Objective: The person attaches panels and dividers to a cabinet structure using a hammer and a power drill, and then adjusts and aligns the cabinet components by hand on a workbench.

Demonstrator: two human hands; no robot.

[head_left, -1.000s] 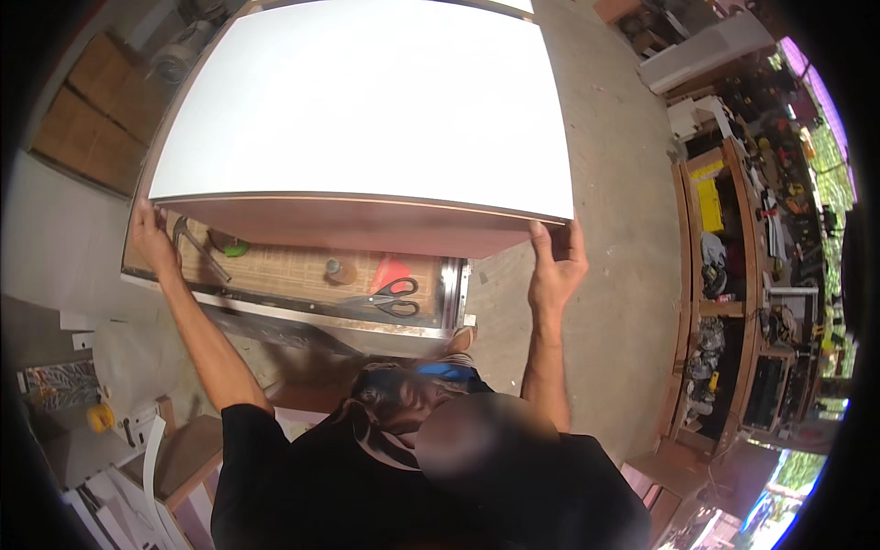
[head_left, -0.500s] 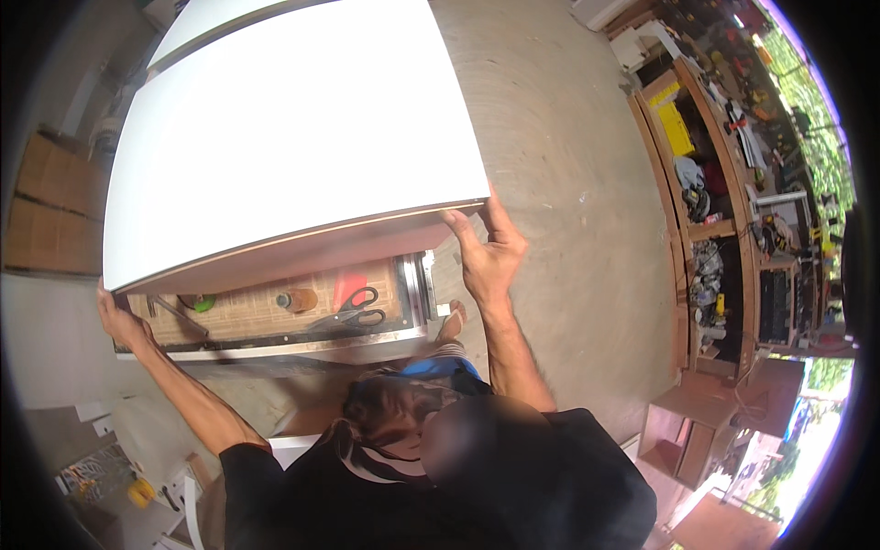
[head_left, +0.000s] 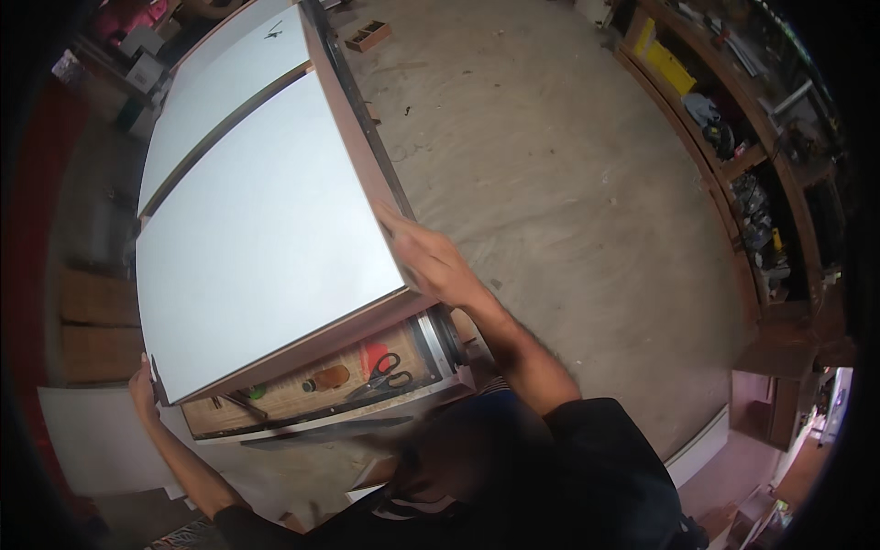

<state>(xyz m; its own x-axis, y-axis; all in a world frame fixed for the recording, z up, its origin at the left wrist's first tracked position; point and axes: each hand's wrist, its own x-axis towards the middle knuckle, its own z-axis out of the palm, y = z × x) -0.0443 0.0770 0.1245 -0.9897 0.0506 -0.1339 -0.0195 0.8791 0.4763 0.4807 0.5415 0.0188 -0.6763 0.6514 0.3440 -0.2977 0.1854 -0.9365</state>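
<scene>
A large white-topped cabinet box (head_left: 266, 238) with pinkish-brown sides lies over a bench. My left hand (head_left: 144, 392) grips its near left corner, fingers partly hidden by the edge. At the near right corner, my right hand (head_left: 429, 261) presses along the box's side, its fingers stretched forward and slightly blurred. Beneath the near edge shows a shallow tray (head_left: 206, 417) lined with brown paper. In it lie black-handled scissors (head_left: 380, 376), a small amber bottle (head_left: 330, 378), a red piece (head_left: 373, 356) and a green item (head_left: 258, 391).
Beyond a narrow gap lies a second white-topped box (head_left: 229, 87) with a small dark object (head_left: 273, 30) on it. Wooden shelving (head_left: 724, 174) full of tools lines the right side. A small divided wooden box (head_left: 368, 37) sits on the concrete floor (head_left: 550, 202). Cardboard (head_left: 101, 325) stands at left.
The view has turned, showing more of the second box. My right hand has shifted from the near corner onto the right side. My left hand stays at the left corner.
</scene>
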